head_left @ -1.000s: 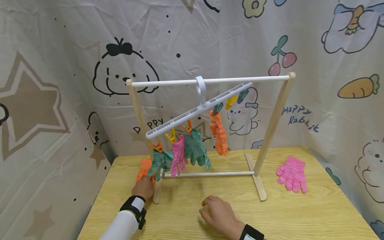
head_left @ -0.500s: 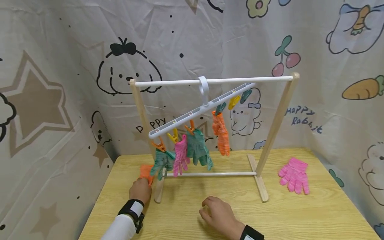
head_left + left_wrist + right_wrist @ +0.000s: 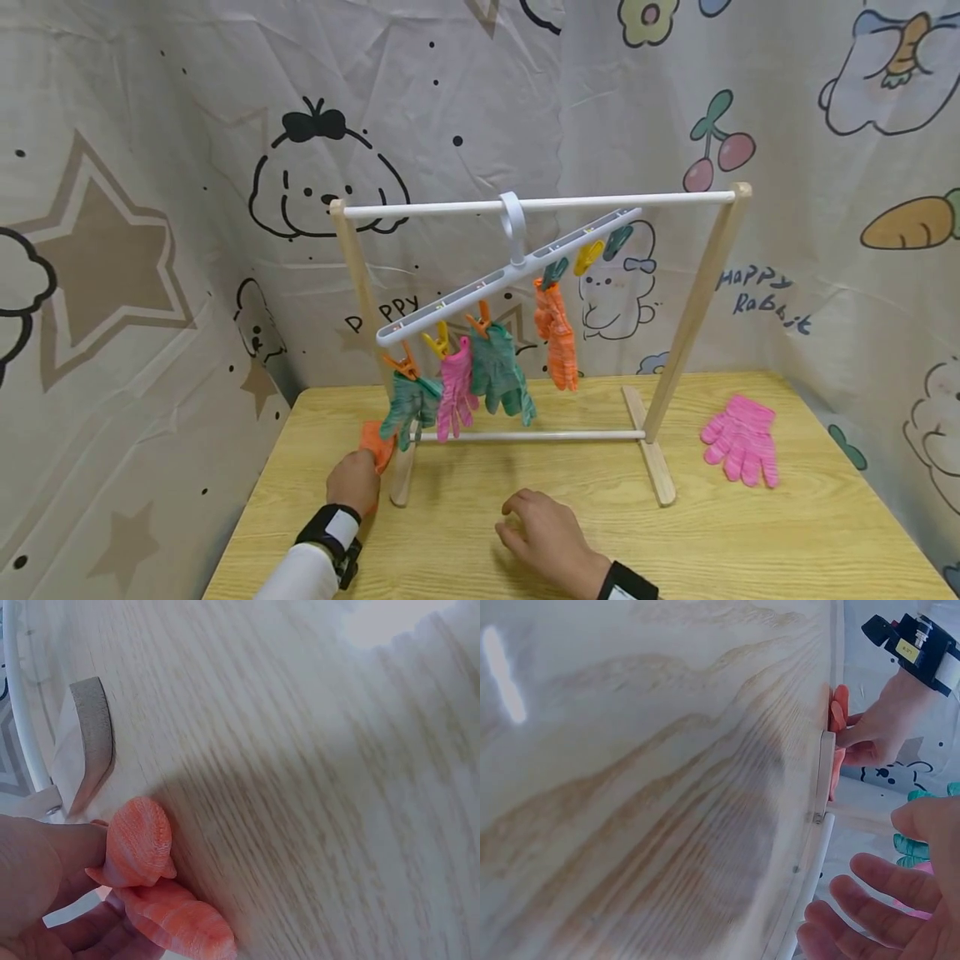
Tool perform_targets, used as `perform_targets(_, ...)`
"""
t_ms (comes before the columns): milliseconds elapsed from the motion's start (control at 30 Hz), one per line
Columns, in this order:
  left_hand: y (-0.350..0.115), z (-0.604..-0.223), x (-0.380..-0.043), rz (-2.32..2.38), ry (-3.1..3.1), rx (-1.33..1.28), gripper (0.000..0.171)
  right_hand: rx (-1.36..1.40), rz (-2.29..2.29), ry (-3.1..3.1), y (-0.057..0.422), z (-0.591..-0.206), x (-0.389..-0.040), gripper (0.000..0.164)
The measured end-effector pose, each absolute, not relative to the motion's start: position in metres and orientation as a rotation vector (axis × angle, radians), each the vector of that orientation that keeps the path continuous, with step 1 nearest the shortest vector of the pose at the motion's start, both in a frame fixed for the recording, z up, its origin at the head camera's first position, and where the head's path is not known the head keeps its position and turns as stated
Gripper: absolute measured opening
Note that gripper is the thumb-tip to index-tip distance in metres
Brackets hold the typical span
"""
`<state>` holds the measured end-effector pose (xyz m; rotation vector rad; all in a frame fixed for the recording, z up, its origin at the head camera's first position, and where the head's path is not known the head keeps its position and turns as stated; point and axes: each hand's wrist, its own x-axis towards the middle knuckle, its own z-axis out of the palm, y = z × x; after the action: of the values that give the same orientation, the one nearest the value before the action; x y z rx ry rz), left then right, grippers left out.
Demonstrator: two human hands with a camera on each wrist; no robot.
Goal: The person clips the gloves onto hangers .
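My left hand [image 3: 352, 483] pinches an orange knit glove [image 3: 377, 443] just left of the rack's left foot. In the left wrist view the glove's fingers [image 3: 180, 924] bunch out between thumb and fingers, close over the tabletop. My right hand [image 3: 551, 537] holds nothing, its fingers loosely bent above the front middle of the table. On the tilted grey hanger [image 3: 517, 271], clips hold a green glove [image 3: 411, 408], a pink glove [image 3: 455, 396], another green glove [image 3: 498, 371] and an orange glove [image 3: 557, 337]. A yellow clip [image 3: 588, 257] and a green clip [image 3: 617, 242] hang bare.
The wooden rack's left foot [image 3: 402, 475] stands right beside my left hand, and its right foot [image 3: 651, 454] is farther right. A white lower bar [image 3: 532, 436] joins the sides. A pink glove [image 3: 742, 442] lies flat at the table's right. Printed cloth surrounds the table.
My left hand has drawn back slightly toward the front, out from beside the hanging green glove, bringing the orange glove with it. The right hand has stayed in place.
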<state>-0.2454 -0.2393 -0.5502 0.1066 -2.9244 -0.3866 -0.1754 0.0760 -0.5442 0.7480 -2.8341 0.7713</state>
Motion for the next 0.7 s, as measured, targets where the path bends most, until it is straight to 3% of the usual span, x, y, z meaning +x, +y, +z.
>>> perform_targets(700,-0.239,-0.543,-0.229,-0.499,-3.003,0.074,0.024,0.799,0.819,-2.911,0.078,-0.531,-0.164,0.021)
